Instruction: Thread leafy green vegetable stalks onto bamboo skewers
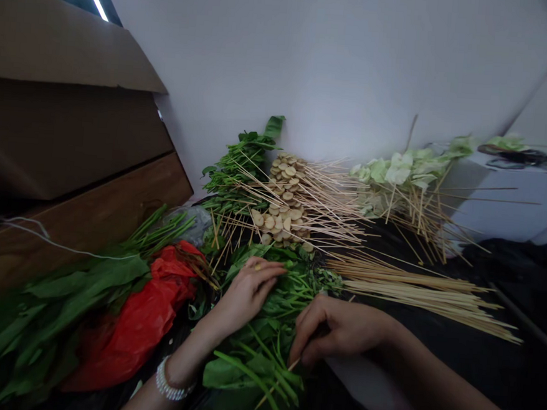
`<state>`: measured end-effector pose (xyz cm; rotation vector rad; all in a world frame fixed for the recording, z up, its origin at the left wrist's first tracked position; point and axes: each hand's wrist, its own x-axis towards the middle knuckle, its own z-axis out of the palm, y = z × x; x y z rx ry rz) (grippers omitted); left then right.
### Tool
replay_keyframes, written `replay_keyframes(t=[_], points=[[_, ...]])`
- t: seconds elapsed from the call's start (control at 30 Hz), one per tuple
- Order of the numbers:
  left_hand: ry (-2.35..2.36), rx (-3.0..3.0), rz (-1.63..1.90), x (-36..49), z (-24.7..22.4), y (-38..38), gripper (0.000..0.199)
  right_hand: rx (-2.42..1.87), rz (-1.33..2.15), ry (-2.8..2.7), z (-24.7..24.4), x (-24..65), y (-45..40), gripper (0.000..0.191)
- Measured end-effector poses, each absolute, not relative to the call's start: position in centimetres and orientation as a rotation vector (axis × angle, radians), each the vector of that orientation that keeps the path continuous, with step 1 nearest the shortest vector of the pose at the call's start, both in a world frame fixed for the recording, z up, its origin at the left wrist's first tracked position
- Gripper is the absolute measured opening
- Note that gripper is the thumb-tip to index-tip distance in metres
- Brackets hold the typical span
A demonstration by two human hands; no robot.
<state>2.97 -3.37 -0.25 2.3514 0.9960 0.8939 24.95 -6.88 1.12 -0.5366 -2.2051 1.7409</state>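
My left hand (249, 291), with a beaded bracelet (172, 382) at the wrist, rests on a pile of green leafy stems (291, 287) at the centre, its fingers held close together. What lies under those fingertips is hidden. To the right and nearer me, my right hand (323, 330) pinches a thin wooden skewer (293, 364), whose tip points down to the left among green leaves and stems (250, 366). A bundle of bare skewers (426, 297) lies just right of the pile.
Skewered round slices (286, 193) are stacked behind the pile, between skewered greens (243, 165) and skewered pale leaves (411, 168). At left are a red plastic bag (146, 321), large leaves (55, 302) and a cardboard box (63, 134). A white wall (311, 64) rises behind.
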Motion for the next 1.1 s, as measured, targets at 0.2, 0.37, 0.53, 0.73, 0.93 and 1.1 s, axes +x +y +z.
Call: replay_keyframes(t=[0.2,0.37,0.53,0.73,0.93,1.1], points=[[1.133,1.801,1.585,2.3,0.9,-3.2,0.01,-0.533,1.754,-2.174,0.8,25.0,-6.8,0.022],[0.992,1.284,1.786,1.6,1.1,-2.5,0.019,-0.6,1.762,-2.068,0.8,25.2,-6.8,0.021],[0.895,0.99,1.558,1.5,1.1,-2.0,0.035,-0.866,1.67,-1.713,0.6,25.3,-6.3,0.026],[0.944,1.093,1.202,1.8,1.2,-2.9,0.033,-0.944,1.476,-1.598,-0.4,25.1,-5.5,0.03],[0.991,1.026,1.2,2.0,1.3,-3.1,0.035,-1.014,1.385,-1.604,-0.6,24.9,-5.4,0.033],[1.03,1.014,1.198,2.0,1.3,-3.0,0.034,-1.053,1.336,-1.639,-0.3,24.8,-5.5,0.036]])
